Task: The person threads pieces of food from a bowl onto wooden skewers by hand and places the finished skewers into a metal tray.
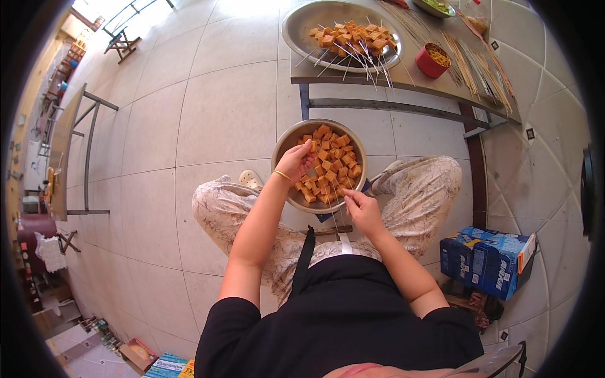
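Observation:
Orange-brown food cubes point(331, 165), like fried tofu, fill much of a round metal bowl point(279, 146) between my knees. My left hand point(298, 160), with a yellow band at the wrist, is over the bowl's left side, its fingers pinching a cube. At the bowl's lower right, my right hand point(361, 208) holds thin skewers; their points lie among the cubes, though how many are in the fingers is unclear. Beyond the bowl, an oval steel basin point(298, 38) on a low table holds a heap of skewered cubes point(354, 38).
The low table point(406, 85) also bears loose skewers point(465, 66), a red tin point(431, 61) of yellow bands and a dish of green food point(436, 7). Blue cartons point(489, 260) stand at my right. Another table point(66, 156) is at far left.

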Tool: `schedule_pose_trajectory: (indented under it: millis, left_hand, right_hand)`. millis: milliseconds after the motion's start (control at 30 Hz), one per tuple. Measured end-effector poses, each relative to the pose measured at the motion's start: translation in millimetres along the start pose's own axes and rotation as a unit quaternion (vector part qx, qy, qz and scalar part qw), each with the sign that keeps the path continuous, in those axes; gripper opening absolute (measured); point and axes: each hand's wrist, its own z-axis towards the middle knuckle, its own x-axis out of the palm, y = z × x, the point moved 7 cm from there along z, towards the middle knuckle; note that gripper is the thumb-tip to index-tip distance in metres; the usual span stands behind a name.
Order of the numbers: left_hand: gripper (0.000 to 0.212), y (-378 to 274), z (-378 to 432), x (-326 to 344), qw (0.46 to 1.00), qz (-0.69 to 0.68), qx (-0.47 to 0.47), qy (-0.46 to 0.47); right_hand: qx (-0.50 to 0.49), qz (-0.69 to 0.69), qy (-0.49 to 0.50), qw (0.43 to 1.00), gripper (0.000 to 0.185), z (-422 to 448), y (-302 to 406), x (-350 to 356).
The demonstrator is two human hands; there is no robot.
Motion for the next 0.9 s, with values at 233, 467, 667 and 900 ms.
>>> schedule_pose_trajectory:
  millis: [233,467,667,900]
  left_hand:
    - [0.020,-2,0,0,0.995,0.091,0.024,0.014]
    - [0.028,47,-24,42,0.952,0.290,-0.049,0.090]
    - [0.025,-2,1,-8,0.856,0.503,0.119,-0.033]
    - [0.021,-1,11,-27,0.518,0.827,0.176,-0.133]
  right_hand:
    - [-0.052,-0.097,-0.014,0.994,0.023,1,6,-4]
    - [-0.058,-0.127,-0.063,0.988,0.016,25,9,3]
    - [-0.017,-0.101,-0.082,0.991,0.014,32,-13,-1]
    - [-0.018,-0.094,-0.064,0.993,0.014,23,-20,-5]
